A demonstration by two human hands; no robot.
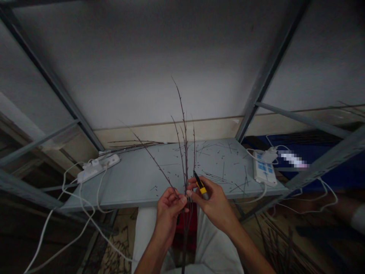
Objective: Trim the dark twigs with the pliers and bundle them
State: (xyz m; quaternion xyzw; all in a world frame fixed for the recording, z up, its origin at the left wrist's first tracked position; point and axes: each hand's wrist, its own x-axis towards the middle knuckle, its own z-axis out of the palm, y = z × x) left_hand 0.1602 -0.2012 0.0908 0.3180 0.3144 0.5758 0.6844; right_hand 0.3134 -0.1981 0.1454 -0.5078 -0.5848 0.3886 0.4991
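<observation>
A thin, bare, forked branch (pixel 185 224) runs up from my lap between my hands, its budded twigs spreading above the shelf. My left hand (pixel 170 207) is closed, with thumb and fingers pinching the branch's side twig that leans left. In my right hand (pixel 212 201), a slim black-and-yellow utility knife (pixel 202 187) is held, its dark tip pointing up and left; I cannot make out a blade. The right thumb and fingertips also meet at the branch's fork, close to the left fingertips. Small cut twigs (pixel 216 177) and buds lie scattered on the grey shelf (pixel 128 190).
Several long twigs (pixel 137 144) lie along the shelf's back left. White power strips with cables stand at the left (pixel 98 169) and right (pixel 265 169). Metal posts (pixel 270 72) frame the shelf. More branches (pixel 282 243) are on the floor at the right. Another person's arm (pixel 336 209) shows there.
</observation>
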